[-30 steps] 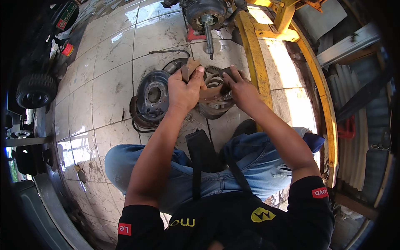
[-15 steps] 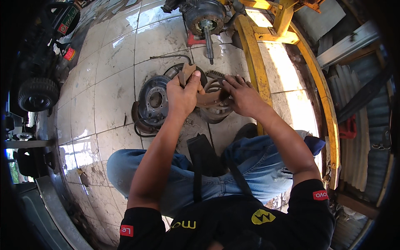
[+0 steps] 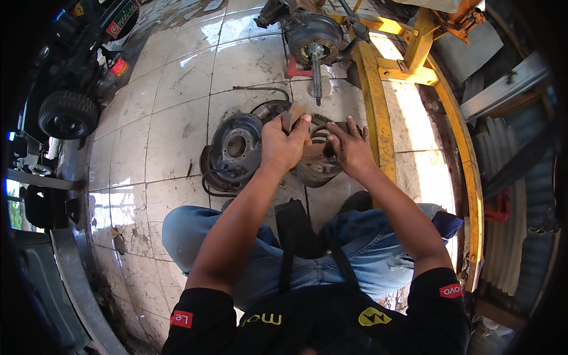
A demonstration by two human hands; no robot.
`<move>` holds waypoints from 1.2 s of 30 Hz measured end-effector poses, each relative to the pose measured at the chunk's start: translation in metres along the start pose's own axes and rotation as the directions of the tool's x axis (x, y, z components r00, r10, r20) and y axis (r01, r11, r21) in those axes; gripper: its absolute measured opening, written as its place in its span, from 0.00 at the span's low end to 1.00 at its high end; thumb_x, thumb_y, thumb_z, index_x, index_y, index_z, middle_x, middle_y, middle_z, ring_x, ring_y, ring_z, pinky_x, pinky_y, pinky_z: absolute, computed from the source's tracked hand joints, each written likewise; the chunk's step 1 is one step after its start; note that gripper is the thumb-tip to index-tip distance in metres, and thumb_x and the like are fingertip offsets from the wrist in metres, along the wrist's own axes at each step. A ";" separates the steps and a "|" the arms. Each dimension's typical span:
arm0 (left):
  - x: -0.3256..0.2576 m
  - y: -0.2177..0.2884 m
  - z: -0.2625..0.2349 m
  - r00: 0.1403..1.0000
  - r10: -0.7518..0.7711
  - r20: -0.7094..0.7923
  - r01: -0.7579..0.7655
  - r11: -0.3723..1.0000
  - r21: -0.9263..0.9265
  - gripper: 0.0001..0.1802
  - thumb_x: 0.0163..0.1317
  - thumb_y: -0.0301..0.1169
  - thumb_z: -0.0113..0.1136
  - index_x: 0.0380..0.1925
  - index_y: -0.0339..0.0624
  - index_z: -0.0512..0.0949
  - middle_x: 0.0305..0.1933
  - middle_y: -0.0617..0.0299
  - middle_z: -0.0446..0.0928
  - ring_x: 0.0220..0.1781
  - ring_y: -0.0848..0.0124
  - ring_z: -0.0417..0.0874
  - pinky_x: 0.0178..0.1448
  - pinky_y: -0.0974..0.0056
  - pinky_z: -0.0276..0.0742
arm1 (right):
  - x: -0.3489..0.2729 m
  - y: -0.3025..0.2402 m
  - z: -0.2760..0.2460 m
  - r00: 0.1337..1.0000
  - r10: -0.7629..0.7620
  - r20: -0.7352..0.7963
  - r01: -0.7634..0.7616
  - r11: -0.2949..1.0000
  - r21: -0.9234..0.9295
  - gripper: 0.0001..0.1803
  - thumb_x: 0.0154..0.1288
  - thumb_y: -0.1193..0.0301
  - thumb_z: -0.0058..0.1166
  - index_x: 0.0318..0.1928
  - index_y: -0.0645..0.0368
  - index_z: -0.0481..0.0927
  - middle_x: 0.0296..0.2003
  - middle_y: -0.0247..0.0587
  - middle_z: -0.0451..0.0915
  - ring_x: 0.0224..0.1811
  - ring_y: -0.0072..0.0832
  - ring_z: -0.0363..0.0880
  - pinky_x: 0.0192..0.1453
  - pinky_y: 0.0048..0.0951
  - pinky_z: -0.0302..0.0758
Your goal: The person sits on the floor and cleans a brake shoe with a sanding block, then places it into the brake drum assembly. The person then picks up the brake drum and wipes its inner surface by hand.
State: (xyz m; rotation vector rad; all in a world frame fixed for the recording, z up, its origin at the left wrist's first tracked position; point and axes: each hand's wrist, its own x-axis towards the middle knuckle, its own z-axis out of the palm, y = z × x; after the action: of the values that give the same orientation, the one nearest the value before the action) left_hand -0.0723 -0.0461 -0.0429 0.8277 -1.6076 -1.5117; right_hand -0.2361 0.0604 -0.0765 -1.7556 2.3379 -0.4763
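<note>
Person's black shirt bears yellow lettering and yellow emblem on chest, white-lettered red patches on sleeves. Bare forearms reach forward, angled inward over tiled floor. Left hand closed on brown curved part, thumb uppermost. Right hand just beside, fingers spread; cannot tell whether its grip closes. Part sits between hands, above round metal piece.

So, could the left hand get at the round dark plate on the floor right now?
Probably yes: the dark plate lies just left of the left hand, with nothing visible between them. But that hand grips a brown piece, so it would likely need to let go first.
</note>
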 end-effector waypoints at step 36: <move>-0.009 0.011 0.005 1.000 -0.005 0.003 0.005 1.000 -0.002 0.14 0.67 0.37 0.64 0.36 0.34 0.79 0.21 0.66 0.78 0.24 0.79 0.76 0.33 0.70 0.72 | 0.017 0.020 -0.034 0.963 0.218 0.162 -0.271 0.810 0.521 0.25 0.75 0.50 0.46 0.54 0.56 0.82 0.53 0.50 0.80 0.57 0.41 0.78 0.61 0.36 0.72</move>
State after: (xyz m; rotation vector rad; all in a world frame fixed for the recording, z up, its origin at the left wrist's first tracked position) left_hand -0.0717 -0.0351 -0.0329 0.8293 -1.6070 -1.5179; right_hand -0.2695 0.0544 -0.0510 -1.1691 2.0448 -0.8810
